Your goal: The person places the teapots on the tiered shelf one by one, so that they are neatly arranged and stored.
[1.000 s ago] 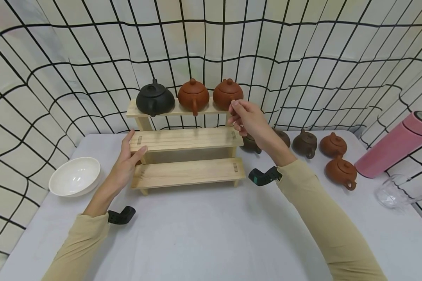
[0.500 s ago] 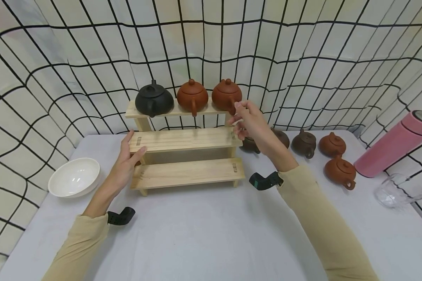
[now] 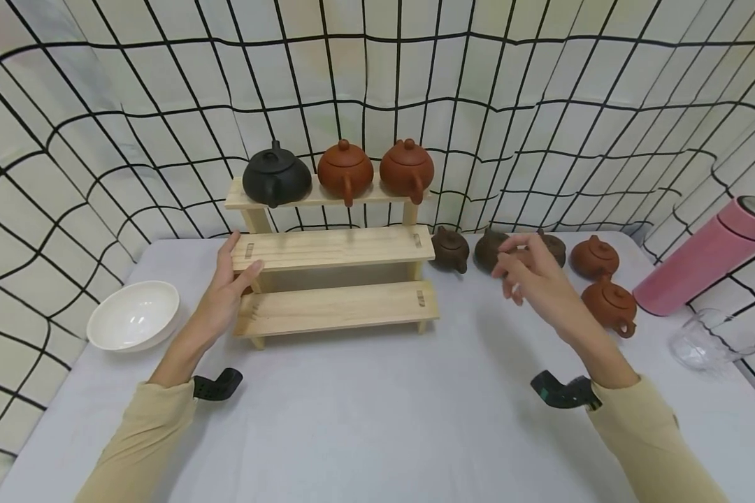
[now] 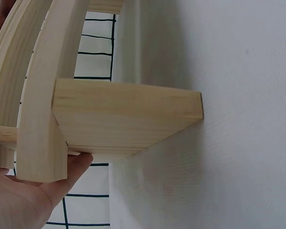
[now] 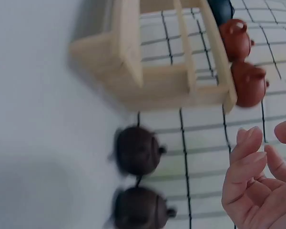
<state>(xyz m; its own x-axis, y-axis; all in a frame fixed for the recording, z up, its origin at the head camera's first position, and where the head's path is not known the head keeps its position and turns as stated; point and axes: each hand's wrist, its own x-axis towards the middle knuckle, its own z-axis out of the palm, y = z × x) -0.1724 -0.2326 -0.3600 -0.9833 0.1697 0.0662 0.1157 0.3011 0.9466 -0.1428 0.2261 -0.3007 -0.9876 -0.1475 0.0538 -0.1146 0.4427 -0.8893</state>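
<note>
A three-tier wooden display rack (image 3: 333,311) stands at the middle back. On its top tier sit a black teapot (image 3: 277,176) and two reddish-brown teapots, one in the middle (image 3: 345,171) and one on the right (image 3: 407,169). My left hand (image 3: 221,297) grips the left end of the middle tier, its thumb at the front edge; the left wrist view shows this hand (image 4: 24,200) against the wood. Over the dark brown teapots right of the rack, my right hand (image 3: 535,283) hovers with loosely bent fingers, holding nothing. In the right wrist view two dark teapots (image 5: 138,150) lie near it.
Dark teapots (image 3: 450,249) and two reddish ones (image 3: 609,306) stand along the table's back right. A pink thermos (image 3: 705,262) and a clear glass cup (image 3: 711,342) are at far right, a white bowl (image 3: 135,316) at left. Black wire mesh (image 3: 509,133) surrounds the table.
My right hand has left the right reddish teapot on the top tier and moved right and down, over the dark teapots. My left hand has stayed on the rack.
</note>
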